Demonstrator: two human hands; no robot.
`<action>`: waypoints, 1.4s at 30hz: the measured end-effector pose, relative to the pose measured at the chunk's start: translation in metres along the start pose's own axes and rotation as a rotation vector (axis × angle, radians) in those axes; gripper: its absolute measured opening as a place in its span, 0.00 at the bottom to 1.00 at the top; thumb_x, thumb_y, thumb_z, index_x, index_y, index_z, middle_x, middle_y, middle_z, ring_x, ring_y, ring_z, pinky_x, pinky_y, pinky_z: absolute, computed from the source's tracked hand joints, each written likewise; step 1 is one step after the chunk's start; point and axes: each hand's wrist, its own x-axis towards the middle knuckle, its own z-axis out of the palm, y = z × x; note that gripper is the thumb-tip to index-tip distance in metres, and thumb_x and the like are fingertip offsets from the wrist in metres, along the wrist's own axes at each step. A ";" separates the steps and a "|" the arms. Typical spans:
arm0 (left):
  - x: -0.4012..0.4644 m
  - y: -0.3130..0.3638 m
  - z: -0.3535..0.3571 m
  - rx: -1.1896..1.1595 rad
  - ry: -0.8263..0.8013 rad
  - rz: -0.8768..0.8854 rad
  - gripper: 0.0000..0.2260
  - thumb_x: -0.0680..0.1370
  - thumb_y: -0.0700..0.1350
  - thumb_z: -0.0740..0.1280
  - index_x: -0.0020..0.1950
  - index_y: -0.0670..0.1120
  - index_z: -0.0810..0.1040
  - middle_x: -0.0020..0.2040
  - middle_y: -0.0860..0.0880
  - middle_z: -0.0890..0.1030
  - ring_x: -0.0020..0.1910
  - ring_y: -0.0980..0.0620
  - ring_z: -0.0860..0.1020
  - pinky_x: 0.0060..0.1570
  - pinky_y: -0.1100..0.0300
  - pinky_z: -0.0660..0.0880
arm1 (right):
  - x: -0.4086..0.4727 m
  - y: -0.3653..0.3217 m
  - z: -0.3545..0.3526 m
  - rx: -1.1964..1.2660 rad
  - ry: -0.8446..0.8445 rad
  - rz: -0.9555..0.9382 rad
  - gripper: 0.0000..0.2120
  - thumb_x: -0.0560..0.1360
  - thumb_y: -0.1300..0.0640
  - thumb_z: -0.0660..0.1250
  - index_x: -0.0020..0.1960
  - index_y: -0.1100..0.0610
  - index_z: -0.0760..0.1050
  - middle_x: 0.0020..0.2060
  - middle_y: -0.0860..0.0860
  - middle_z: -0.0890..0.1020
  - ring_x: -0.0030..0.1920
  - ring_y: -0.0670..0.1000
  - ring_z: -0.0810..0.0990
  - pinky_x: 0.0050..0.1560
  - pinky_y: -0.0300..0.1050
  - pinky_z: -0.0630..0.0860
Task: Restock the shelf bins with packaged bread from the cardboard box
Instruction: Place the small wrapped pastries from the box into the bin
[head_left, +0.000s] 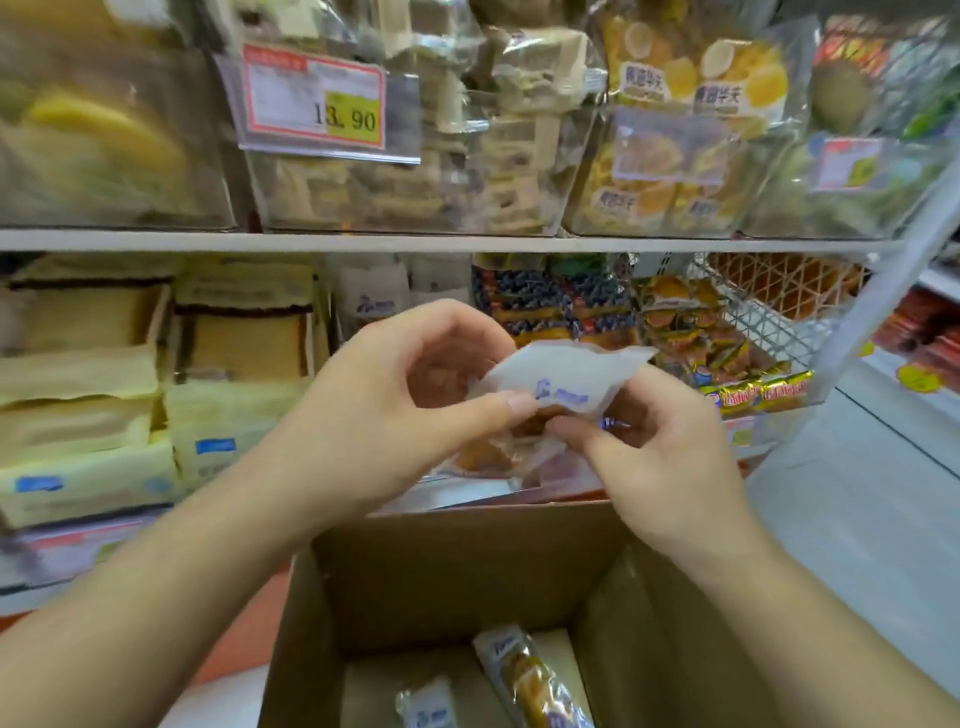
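On the far left of the lower shelf (467, 241), pale yellow cake packs (88, 447) sit stacked in rows, with sliced loaves in bins above them and a red-bordered price tag (314, 98) reading 13.90 clipped to a clear bin (405, 171). Your left hand (395, 410) is raised before the shelf, its thumb and fingers (488, 410) pinching the left side of a bread pack (540, 400) (white wrapper, blue logo, brown bread showing at its lower end). The pack is held in the air between both hands, above the far edge of the box (467, 566) and in front of the lower shelf's bins. Your right hand (660, 457) grips the pack's right side, fingers curled round its lower edge. Below your wrists the box stands open, and two more packs (530, 680) of the same kind lie on its floor, one long and upright against the other. Behind your right hand, blue-printed packs and orange snack packs (691, 332) fill further bins, beside a wire basket (769, 306). Upper right, yellow lemon-printed packs (696, 83) crowd another clear bin; details there are blurred.
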 end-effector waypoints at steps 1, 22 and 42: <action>0.004 -0.006 -0.007 0.068 0.006 -0.001 0.13 0.74 0.49 0.78 0.56 0.55 0.81 0.50 0.54 0.86 0.49 0.52 0.85 0.51 0.53 0.83 | 0.011 -0.001 0.005 0.003 0.030 -0.028 0.18 0.76 0.63 0.78 0.63 0.49 0.83 0.56 0.41 0.87 0.61 0.45 0.84 0.60 0.46 0.83; 0.050 -0.109 0.017 0.347 0.181 -0.406 0.31 0.78 0.48 0.74 0.78 0.56 0.64 0.69 0.53 0.78 0.67 0.50 0.78 0.62 0.60 0.72 | 0.115 0.078 0.087 -0.742 -0.071 0.033 0.25 0.74 0.47 0.76 0.71 0.43 0.79 0.74 0.45 0.73 0.74 0.59 0.62 0.71 0.55 0.63; 0.031 -0.106 0.029 0.399 0.080 -0.385 0.43 0.79 0.47 0.73 0.84 0.62 0.48 0.78 0.56 0.69 0.74 0.52 0.73 0.70 0.55 0.71 | 0.036 0.061 0.040 -0.548 -0.090 0.091 0.26 0.79 0.46 0.74 0.74 0.47 0.71 0.76 0.41 0.69 0.77 0.43 0.59 0.76 0.42 0.58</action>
